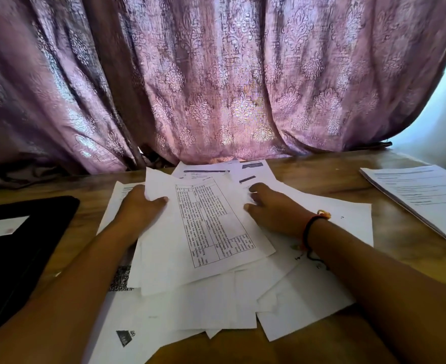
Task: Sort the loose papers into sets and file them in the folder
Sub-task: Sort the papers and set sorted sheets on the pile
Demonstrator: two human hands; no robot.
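The left hand (pixel 140 206) grips the upper left corner of a printed sheet (pixel 211 232), with the thumb on top of the paper and the fingers hidden beneath it. The sheet carries a ruled table filled with small text, and it lies tilted on top of everything else. The right hand (pixel 271 208) rests at the sheet's right edge with its fingers bent down onto the paper. I cannot tell whether it pinches a page or only presses on it. A dark thread band (pixel 308 229) with an orange knot circles the right wrist.

Under and around both hands, the loose papers (pixel 216 298) spread in an untidy, overlapping heap across the middle of the wooden surface (pixel 321 174). Some are blank side up, a few near the far edge show dark printed headings, and one at the near left bears a black mark. Their corners point in different directions.

To the left of the heap, apart from it, lies the black folder (pixel 19 245), flat on the surface, with a white page (pixel 1 227) showing on it. On the far right, well apart from the heap, a neat stack of printed pages (pixel 421 198) sits squared up and angled toward the edge of the view.

Behind the surface hangs a purple patterned curtain (pixel 216 88), and pale light shows at its right side.
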